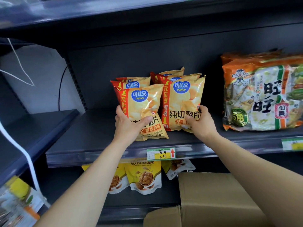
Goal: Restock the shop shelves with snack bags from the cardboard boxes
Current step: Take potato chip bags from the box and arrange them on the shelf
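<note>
My left grip [127, 124] clasps the front chip bag [145, 105], my right grip [202, 122] the neighbouring bag [183, 102], probably to stand both upright on the shelf [82, 136].

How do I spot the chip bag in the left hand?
Find the dark shelf above the red-arrow price tag. Yellow chip bags stand there in two rows. Yours is the front bag of the left row, nearest the shelf edge.
</note>
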{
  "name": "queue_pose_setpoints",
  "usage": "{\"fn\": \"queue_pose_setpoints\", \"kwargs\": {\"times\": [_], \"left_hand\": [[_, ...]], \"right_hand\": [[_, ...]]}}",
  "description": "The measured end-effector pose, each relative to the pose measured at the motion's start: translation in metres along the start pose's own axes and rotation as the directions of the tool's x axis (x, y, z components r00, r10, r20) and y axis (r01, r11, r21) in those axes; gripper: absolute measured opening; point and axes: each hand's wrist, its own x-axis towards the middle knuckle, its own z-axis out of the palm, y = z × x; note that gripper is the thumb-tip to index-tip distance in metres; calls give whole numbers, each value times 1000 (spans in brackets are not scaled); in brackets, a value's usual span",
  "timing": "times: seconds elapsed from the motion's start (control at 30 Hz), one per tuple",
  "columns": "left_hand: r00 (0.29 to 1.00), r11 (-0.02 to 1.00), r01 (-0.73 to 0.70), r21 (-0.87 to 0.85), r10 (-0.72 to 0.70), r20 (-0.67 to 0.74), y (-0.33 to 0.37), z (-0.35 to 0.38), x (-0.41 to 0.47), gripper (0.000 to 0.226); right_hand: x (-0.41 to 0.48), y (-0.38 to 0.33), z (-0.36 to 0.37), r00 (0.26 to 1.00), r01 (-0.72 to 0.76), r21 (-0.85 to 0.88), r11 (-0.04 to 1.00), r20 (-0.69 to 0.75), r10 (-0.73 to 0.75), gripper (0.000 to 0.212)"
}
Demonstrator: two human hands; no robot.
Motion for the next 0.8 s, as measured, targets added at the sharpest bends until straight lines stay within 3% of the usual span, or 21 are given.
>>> {"fn": "queue_pose_setpoints", "kwargs": {"times": [0.13, 0.3, 0.43, 0.6, 0.67, 0.8], "left_hand": [[1000, 1000, -9, 17, 9, -22, 4, 4, -3, 113], [990, 996, 1, 84, 11, -139, 9, 9, -8, 115], [990, 988, 19, 154, 4, -144, 15, 11, -15, 123], [968, 955, -83, 286, 146, -204, 22, 5, -28, 118], [941, 905, -149, 399, 254, -225, 22, 6, -37, 109], [901, 766, -272, 582, 416, -126, 17, 19, -56, 88]], "right_hand": [[1, 5, -9, 999, 24, -64, 998, -34, -26, 45], [-5, 6, -18, 998, 23, -81, 996, -63, -28, 55], [-15, 2, -20, 989, 88, -116, 989, -108, -100, 57], [-30, -9, -16, 961, 130, -192, 973, -216, -171, 58], [-37, -12, -15, 930, 200, -253, 947, -255, -264, 51], [-46, -14, -13, 897, 388, -293, 874, -97, -431, 44]]}}
